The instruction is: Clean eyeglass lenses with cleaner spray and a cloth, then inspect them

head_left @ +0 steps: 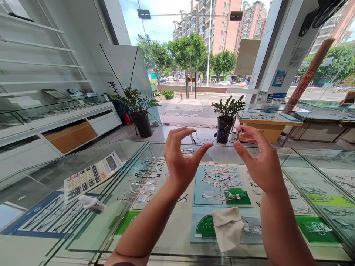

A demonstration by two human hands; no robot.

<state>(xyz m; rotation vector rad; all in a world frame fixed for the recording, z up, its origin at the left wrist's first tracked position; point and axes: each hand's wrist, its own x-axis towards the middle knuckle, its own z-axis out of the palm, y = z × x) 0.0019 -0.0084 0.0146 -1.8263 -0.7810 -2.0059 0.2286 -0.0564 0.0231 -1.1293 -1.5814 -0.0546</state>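
A pair of thin-rimmed eyeglasses [206,134] is held up above the glass display counter, lenses facing the window. My left hand [181,155] has its fingertips at the left end of the frame, its thumb reaching toward the lower rim. At the other end, the fingers and thumb of my right hand [260,159] pinch the frame near the hinge. Below them, a beige cleaning cloth [229,227] lies on the counter glass [172,242]. Several rows of eyeglasses [217,176] show under the glass between my forearms.
On the counter's left are a calculator [93,174] and a small white bottle [93,204] lying on its side. Two potted plants [142,123] stand on the floor beyond, before the glass front. Another display case [91,131] runs along the left wall.
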